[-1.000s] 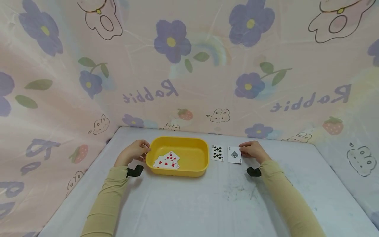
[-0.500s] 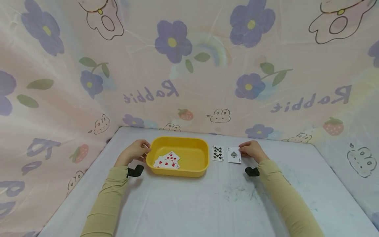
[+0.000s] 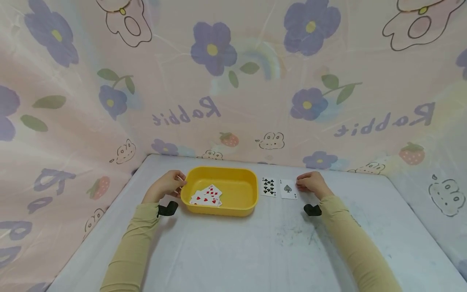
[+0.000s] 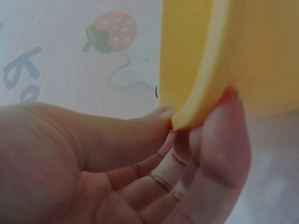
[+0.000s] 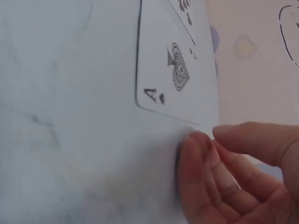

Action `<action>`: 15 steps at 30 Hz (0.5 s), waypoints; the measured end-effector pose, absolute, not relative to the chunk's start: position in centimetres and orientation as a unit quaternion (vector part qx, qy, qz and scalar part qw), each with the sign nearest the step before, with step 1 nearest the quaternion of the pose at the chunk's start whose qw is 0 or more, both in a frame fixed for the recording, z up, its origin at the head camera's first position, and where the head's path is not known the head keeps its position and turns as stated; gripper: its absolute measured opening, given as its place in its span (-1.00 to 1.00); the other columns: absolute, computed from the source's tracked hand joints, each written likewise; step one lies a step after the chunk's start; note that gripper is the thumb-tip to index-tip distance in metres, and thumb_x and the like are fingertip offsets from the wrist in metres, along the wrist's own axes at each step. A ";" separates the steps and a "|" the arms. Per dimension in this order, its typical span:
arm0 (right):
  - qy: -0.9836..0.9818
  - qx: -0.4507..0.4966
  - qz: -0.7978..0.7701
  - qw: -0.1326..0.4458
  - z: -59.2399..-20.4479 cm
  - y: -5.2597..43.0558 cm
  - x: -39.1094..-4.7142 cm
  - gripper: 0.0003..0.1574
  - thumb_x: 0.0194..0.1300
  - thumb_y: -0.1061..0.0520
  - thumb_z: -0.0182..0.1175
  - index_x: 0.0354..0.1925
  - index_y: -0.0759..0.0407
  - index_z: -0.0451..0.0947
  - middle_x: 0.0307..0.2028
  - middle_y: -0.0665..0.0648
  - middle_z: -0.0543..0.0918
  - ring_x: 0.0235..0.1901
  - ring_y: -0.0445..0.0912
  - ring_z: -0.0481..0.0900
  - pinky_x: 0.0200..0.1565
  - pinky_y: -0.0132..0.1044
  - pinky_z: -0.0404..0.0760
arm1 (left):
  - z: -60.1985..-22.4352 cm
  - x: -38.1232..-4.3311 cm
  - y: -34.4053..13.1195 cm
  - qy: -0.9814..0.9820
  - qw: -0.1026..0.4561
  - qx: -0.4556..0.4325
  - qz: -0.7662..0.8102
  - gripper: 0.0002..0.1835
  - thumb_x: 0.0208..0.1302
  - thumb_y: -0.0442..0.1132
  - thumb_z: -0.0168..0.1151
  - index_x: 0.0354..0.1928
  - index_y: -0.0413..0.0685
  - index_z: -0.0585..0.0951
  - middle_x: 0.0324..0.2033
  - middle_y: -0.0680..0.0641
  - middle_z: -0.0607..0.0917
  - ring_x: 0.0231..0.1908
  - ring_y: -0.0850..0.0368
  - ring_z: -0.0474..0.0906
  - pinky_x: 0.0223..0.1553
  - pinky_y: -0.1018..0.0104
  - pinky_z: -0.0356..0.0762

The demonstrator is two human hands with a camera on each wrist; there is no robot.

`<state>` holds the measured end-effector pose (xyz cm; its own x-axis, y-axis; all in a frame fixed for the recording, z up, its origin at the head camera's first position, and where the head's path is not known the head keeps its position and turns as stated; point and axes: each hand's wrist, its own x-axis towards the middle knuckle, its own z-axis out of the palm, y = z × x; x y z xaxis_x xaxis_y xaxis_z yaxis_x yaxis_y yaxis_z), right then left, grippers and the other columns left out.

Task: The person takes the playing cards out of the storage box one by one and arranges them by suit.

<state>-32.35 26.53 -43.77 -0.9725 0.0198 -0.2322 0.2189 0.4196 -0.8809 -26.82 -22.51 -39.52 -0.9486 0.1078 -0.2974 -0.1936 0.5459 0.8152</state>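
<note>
With thumb and fingertips, my left hand [image 3: 169, 185] pinches the rim of a yellow plastic tray [image 4: 205, 79] at its left end. Playing cards of hearts [image 3: 205, 199] and diamonds lie overlapped inside the tray's left half. To the tray's right, a clubs card [image 3: 269, 187] lies face up on the table, and beside it is the ace of spades [image 3: 288, 189]. My right hand [image 3: 311, 183] is just right of the ace. In the right wrist view, its loosely bent fingers [image 5: 196, 163] hold nothing, and a small gap separates them from the ace's edge [image 5: 161, 60].
A white cloth covers the table [image 3: 233, 251], with dark smudges in front of the ace. Behind and along the sides hangs a patterned curtain [image 3: 255, 101] with flowers and rabbits. A black wrist camera [image 3: 312, 209] sits under each forearm.
The ace of spades has shifted slightly left, closer to the clubs card, and my right hand has let go of it and drawn slightly right. My left hand keeps its grip on the tray.
</note>
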 end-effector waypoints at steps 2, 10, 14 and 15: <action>0.842 0.075 -0.528 0.085 -43.5 26.5 -32.4 -0.60 0.30 0.33 0.14 0.04 0.60 0.43 -0.38 0.20 0.67 -0.44 -0.15 0.64 -0.27 -0.25 0.67 | -39.4 -26.9 -22.5 0.864 0.157 -0.028 0.478 -0.77 0.43 -0.35 0.03 0.02 -0.34 0.36 -0.24 -0.32 0.50 -0.43 0.00 0.54 -0.40 0.20 0.66; 0.853 0.026 -0.517 0.064 -40.5 24.1 -32.5 -0.55 0.41 0.23 0.01 0.13 0.56 0.36 -0.12 0.41 0.61 -0.25 0.03 0.66 -0.17 -0.24 0.65 | -39.6 -26.7 -22.6 0.865 0.157 -0.034 0.475 -0.77 0.43 -0.34 0.03 0.02 -0.34 0.36 -0.23 -0.33 0.50 -0.40 -0.05 0.55 -0.40 0.21 0.66; 0.838 -0.026 -0.540 0.077 -38.4 21.0 -32.7 -0.54 0.43 0.21 0.02 0.16 0.51 0.36 -0.01 0.48 0.55 -0.16 0.07 0.65 -0.07 -0.17 0.62 | -39.7 -26.9 -22.6 0.864 0.155 -0.030 0.478 -0.76 0.42 -0.35 0.03 0.03 -0.35 0.37 -0.24 -0.33 0.51 -0.41 -0.04 0.55 -0.39 0.20 0.66; 0.833 -0.041 -0.546 0.086 -37.8 20.0 -32.7 -0.55 0.43 0.21 0.03 0.16 0.50 0.37 0.00 0.48 0.54 -0.16 0.07 0.65 -0.05 -0.15 0.61 | -39.8 -27.0 -22.5 0.864 0.154 -0.029 0.479 -0.76 0.42 -0.35 0.04 0.03 -0.35 0.37 -0.25 -0.32 0.52 -0.42 -0.03 0.55 -0.40 0.21 0.66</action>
<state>-32.74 19.99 -37.80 -0.9821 -0.1611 -0.0981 0.0257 0.4009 -0.9158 -26.98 -22.53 -39.78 -0.9507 0.0979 -0.2941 -0.1976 0.5397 0.8183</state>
